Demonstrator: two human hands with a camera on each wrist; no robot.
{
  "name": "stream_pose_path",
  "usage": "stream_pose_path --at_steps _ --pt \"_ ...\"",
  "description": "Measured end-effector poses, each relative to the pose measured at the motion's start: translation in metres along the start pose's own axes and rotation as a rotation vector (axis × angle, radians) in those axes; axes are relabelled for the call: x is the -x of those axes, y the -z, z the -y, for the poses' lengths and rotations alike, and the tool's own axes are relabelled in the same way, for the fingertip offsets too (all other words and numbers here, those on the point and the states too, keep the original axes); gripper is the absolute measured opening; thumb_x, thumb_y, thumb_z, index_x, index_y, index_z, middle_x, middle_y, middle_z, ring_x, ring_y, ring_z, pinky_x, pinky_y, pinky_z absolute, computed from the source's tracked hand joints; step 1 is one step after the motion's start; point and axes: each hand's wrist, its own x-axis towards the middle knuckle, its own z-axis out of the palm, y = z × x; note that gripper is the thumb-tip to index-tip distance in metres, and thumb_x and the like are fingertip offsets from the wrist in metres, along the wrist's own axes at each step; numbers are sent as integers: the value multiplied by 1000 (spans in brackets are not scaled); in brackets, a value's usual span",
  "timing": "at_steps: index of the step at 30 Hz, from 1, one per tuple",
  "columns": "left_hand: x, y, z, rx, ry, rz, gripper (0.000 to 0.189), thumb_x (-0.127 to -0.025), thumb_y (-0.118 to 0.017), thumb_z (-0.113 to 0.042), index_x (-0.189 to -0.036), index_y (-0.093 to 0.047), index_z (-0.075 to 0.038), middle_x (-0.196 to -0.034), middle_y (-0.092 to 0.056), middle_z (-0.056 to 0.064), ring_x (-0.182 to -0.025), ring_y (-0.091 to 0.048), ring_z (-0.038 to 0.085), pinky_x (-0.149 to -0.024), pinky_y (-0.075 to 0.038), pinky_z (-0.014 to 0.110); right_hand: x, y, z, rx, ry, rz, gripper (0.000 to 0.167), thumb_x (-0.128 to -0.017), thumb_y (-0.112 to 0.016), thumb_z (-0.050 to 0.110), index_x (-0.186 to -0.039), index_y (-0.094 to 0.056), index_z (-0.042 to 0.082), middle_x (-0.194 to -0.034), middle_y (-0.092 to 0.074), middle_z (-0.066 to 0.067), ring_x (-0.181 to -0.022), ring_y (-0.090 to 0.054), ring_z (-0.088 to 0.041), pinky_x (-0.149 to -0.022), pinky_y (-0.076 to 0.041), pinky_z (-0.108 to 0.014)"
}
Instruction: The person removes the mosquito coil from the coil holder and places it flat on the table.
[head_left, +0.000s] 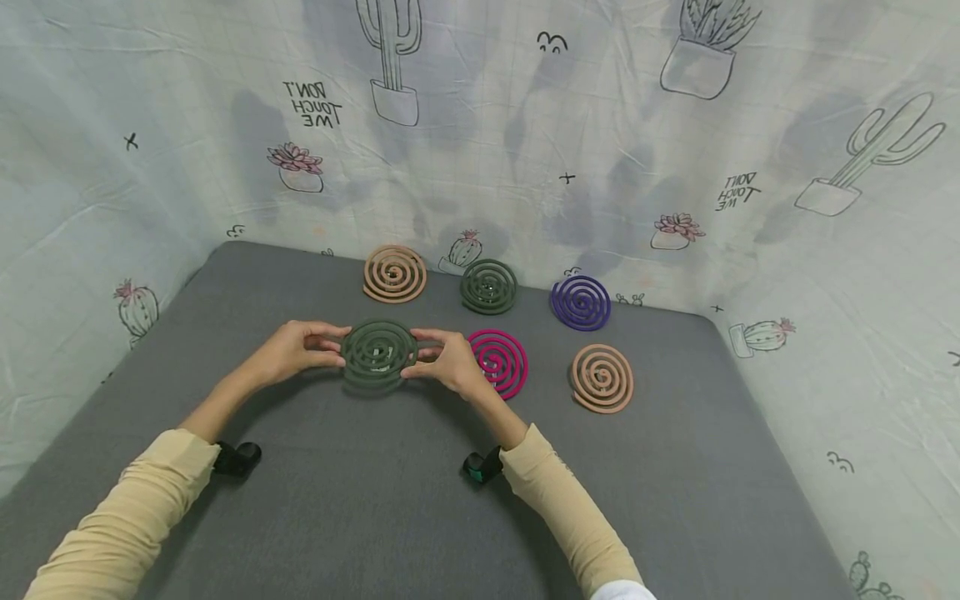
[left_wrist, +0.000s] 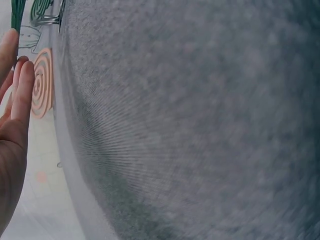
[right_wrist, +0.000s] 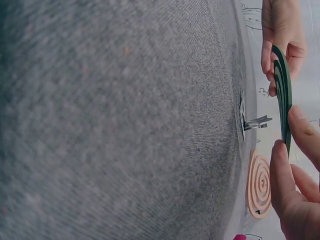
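Note:
A dark green mosquito coil is held roughly level above the grey tabletop by both hands. My left hand pinches its left rim between thumb and fingers. On the opposite rim, my right hand pinches it the same way. The right wrist view catches the coil nearly edge-on, with a small metal stand on the table below it. A pink coil lies just right of my right hand, which partly covers it.
Along the back lie a peach coil, another green coil and a purple coil. A second peach coil is at the right. Patterned cloth hangs behind and beside the grey table.

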Motion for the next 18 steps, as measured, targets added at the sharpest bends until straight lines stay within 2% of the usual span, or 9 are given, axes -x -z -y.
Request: stream_pose_path --at_steps 3,10,14,18 --pt "1 -1 1 9 3 2 55 -81 -76 -11 -130 -56 5 -124 -60 23 -98 -67 23 -76 -55 24 -1 -2 -4 21 -4 -16 64 -70 -85 2 -129 -60 4 -125 -63 -12 -97 -67 -24 -69 -55 -23" --pt "0 -2 4 55 -20 13 53 -83 -75 -9 -130 -56 5 -124 -60 23 -94 -66 10 -75 -55 22 2 -5 -6 98 5 -33 68 -70 -86 7 -132 -58 7 -122 -62 -7 -85 -65 -12 -63 -53 -21" --pt "-1 -1 7 78 -10 9 51 -82 -75 -10 -128 -58 5 -120 -62 23 -92 -65 4 -75 -55 22 4 -7 -6 66 13 -27 66 -71 -84 4 -132 -57 5 -121 -60 -11 -89 -66 -17 -63 -51 -20" --pt "1 -1 10 102 -20 16 50 -83 -74 -7 -128 -57 7 -121 -61 26 -93 -66 7 -75 -56 23 7 -9 -5 -3 20 -2 63 -74 -79 -4 -133 -55 1 -123 -57 -15 -97 -66 -27 -62 -48 -19"
